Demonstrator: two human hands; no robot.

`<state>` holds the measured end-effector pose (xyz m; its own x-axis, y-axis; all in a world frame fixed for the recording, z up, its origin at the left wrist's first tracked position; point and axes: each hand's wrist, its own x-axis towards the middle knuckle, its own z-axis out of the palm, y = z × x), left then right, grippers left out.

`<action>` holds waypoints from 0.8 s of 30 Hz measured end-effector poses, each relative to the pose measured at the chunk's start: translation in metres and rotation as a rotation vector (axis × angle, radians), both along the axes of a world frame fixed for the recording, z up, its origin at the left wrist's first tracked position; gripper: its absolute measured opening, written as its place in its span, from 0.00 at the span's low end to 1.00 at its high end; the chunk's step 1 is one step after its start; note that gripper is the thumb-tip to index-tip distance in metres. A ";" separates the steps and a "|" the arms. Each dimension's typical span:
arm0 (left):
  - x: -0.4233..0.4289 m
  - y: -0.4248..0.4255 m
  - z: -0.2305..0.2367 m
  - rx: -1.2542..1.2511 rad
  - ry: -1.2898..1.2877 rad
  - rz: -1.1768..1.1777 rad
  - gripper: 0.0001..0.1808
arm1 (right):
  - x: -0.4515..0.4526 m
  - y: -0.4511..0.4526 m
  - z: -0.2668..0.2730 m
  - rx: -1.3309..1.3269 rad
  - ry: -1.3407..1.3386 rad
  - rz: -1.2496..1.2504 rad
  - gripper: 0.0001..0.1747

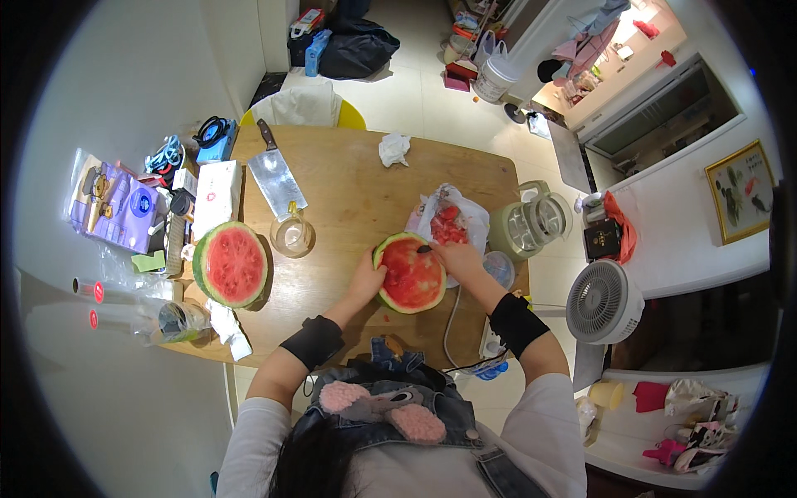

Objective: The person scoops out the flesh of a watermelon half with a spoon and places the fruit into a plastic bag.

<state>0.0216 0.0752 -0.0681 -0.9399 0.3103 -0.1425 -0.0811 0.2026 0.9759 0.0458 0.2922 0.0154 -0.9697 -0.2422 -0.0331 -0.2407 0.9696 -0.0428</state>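
My left hand (368, 279) grips the left rim of a halved watermelon (408, 283), thumb over its edge. The red flesh faces up and is partly scooped out, with pale patches showing. At its upper right rim, my right hand (459, 260) holds a small dark utensil (424, 249) against the flesh; its exact kind is hard to make out. Just beyond that hand lies a white plastic bag (478, 215) with red watermelon pieces (449, 231) in it. Another watermelon half (235, 266), its cut face whole, sits on the left of the table.
A cleaver (277, 177) lies at the far left, near a glass mug (291, 235). On the right stand a blender jug (529, 221) and a clear round container (498, 269). Crumpled tissue (394, 149) rests on the wooden table (339, 187). Beyond the right edge is a fan (603, 302).
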 end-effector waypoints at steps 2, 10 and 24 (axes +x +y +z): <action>0.000 0.002 0.014 -0.050 0.006 -0.007 0.26 | 0.000 0.003 -0.007 0.060 -0.019 0.007 0.12; 0.003 0.010 0.027 -0.156 0.005 -0.001 0.24 | 0.029 0.011 -0.013 -0.100 -0.067 -0.087 0.13; 0.004 0.024 0.033 -0.248 0.087 -0.052 0.24 | 0.032 0.021 -0.014 -0.335 -0.244 -0.236 0.12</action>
<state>0.0259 0.0995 -0.0346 -0.9358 0.3239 -0.1394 0.0179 0.4384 0.8986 0.0774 0.3136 0.0014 -0.9731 -0.0528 -0.2241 0.0400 0.9198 -0.3903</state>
